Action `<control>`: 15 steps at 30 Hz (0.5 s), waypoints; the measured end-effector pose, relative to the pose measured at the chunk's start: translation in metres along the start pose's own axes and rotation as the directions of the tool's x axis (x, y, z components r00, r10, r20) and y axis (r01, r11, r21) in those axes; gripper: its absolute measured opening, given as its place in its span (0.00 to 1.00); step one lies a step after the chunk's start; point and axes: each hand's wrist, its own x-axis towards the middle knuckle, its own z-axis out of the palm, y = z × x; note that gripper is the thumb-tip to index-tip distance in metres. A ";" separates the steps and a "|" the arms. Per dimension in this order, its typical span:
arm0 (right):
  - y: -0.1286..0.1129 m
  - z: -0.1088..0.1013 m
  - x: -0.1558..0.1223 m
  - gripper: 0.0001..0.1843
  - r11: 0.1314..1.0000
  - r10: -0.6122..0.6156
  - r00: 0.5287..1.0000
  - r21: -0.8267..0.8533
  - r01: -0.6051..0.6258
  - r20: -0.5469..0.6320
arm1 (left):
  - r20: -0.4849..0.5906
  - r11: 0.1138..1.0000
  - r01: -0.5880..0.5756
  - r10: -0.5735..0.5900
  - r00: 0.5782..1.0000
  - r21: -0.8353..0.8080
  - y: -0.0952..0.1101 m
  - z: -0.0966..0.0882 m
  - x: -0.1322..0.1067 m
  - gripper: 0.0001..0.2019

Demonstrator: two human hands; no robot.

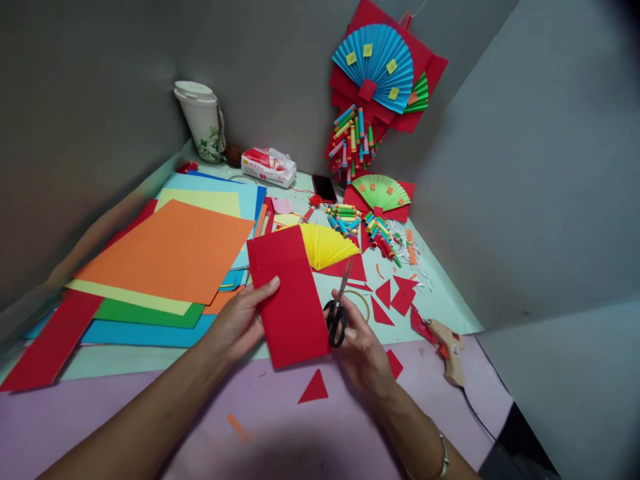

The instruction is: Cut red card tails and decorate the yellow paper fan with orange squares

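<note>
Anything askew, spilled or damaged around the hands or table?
No spill or clear damage shows, even on the held red card. Odd bits: a red paper triangle and an orange strip lie loose on the purple surface, like stray offcuts. The top orange sheet sits askew, turned out of line with the paper stack beneath.

Red card, black-handled scissors, yellow fan, orange sheet, green-patterned white cup
</note>
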 end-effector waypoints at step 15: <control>-0.042 -0.035 0.026 0.28 0.707 -0.365 0.860 -0.707 0.008 -0.355 | -0.071 0.997 -0.081 0.082 0.994 0.017 -0.011 0.009 -0.009 0.20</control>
